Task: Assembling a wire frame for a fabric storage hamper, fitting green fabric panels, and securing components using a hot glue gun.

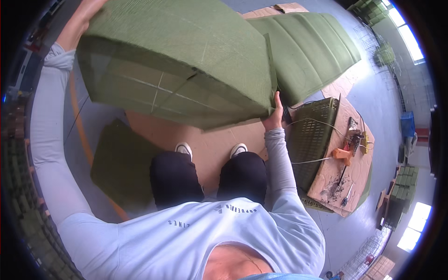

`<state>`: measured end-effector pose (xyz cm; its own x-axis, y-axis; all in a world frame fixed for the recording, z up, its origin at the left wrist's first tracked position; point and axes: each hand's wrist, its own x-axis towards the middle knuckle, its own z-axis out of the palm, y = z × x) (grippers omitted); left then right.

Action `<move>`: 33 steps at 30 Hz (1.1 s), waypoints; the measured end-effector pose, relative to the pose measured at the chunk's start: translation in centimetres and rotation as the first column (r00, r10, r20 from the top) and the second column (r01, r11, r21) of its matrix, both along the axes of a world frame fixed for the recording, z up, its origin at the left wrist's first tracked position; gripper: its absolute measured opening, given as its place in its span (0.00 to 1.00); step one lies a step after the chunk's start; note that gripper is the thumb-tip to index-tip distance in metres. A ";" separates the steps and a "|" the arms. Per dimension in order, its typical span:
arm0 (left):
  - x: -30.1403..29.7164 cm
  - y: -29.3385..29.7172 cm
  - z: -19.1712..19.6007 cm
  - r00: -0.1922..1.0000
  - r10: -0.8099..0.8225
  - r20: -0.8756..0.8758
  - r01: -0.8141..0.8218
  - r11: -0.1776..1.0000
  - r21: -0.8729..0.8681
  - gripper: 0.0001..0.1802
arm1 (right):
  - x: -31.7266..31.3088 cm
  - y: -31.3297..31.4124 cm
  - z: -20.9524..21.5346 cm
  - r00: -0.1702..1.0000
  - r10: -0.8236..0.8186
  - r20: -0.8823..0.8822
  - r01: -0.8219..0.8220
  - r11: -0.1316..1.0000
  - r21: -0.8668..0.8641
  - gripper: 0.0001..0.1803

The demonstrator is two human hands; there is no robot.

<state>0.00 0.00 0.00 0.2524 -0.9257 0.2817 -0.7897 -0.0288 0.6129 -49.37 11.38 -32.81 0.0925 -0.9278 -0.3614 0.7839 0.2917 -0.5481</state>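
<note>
A large box of green cloth stretched over a wire frame hangs tilted in front of me, above my shoes. Pale crossing wires show on its near side, through the thin cloth or an opening; I cannot tell which. My left hand grips its far left edge, with the fingers partly hidden at the picture's rim. At its near right corner, my right hand is closed on the edge, thumb up along the outside and the other fingers hidden behind the cloth.
Beyond it lies a ribbed green panel. To my right, a green plastic crate carries cardboard with an orange tool, cords and dark scraps. Brown cardboard lies underfoot; a dark green piece lies left.
</note>
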 end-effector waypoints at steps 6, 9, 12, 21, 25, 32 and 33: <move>-11.2 3.2 0.8 0.927 -0.218 -0.305 0.261 0.960 0.106 0.08 | 1.8 -0.7 -13.4 0.982 0.039 -0.185 0.005 0.973 0.230 0.32; -14.2 4.7 -0.9 0.807 -0.351 -0.476 0.452 0.884 0.115 0.12 | 3.1 0.4 -16.7 0.977 -0.005 -0.214 0.086 0.925 0.369 0.33; -18.1 8.0 -0.9 0.759 -0.472 -0.448 0.561 0.824 0.082 0.21 | 0.9 0.1 -20.5 0.948 0.061 -0.314 0.075 0.912 0.402 0.34; -18.7 14.5 -8.0 0.622 -0.685 0.378 0.721 0.690 0.064 0.24 | -2.9 -0.6 -16.6 0.829 0.381 -0.410 -0.239 0.903 0.356 0.42; -22.2 16.1 -11.0 0.557 -0.637 0.532 0.809 0.562 -0.173 0.06 | -3.8 -0.2 -16.0 0.895 0.260 -0.363 -0.179 0.954 0.242 0.41; -26.7 26.6 -13.5 0.346 -0.759 0.551 0.877 0.471 0.098 0.13 | -4.9 5.4 -12.1 0.896 0.241 -0.373 -0.167 0.961 0.221 0.40; -26.9 27.1 -13.5 0.363 -0.750 0.553 0.864 0.494 0.102 0.13 | -5.2 5.3 -11.5 0.896 0.239 -0.375 -0.165 0.962 0.219 0.40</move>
<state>-26.90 27.14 -13.52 -0.8062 -0.5221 0.2783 -0.5261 0.8478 0.0667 -54.58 16.69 -44.35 0.0871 -0.8216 -0.5634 0.4276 0.5416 -0.7237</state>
